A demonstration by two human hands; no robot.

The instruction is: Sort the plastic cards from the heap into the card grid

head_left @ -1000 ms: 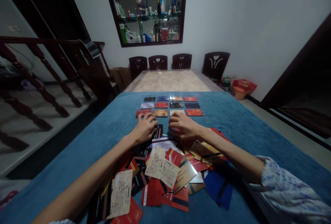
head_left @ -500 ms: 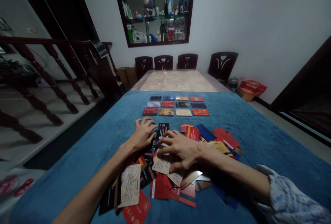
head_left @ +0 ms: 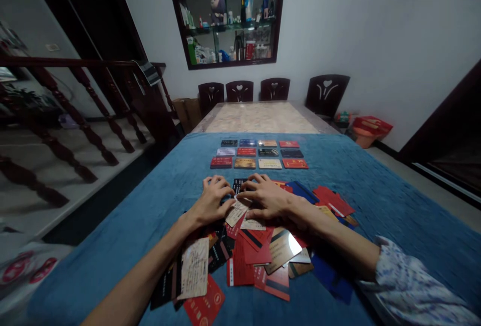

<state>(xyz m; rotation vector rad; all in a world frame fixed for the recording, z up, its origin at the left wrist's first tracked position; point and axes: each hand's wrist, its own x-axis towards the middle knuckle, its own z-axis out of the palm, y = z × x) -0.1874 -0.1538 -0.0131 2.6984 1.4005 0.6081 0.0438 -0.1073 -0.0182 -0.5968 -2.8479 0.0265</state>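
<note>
A loose heap of bank-style cards lies in front of me on a blue cloth (head_left: 143, 225). My left hand (head_left: 215, 199) rests at the heap's far left edge, fingers bent and apart, its thumb by a cream card (head_left: 236, 212). Close beside it, my right hand (head_left: 265, 198) lies palm down over the cards with fingers spread. Under its thumb is another cream card (head_left: 253, 223). A black card (head_left: 239, 184) shows between the hands. Nearer me are a gold card (head_left: 281, 250), red cards (head_left: 240, 261) and a larger cream card (head_left: 195, 268).
Beyond the hands, cards such as a white card (head_left: 269, 164) and a gold card (head_left: 244, 163) lie in three neat rows. More red cards (head_left: 334, 201) and a blue card (head_left: 302, 191) spread to the right. Dark chairs (head_left: 276, 89) stand at the table's far end.
My right hand has moved away from me, and the cream cards under it have shifted the same way. The gold card now shows more fully. My left hand is closer to the right one.
</note>
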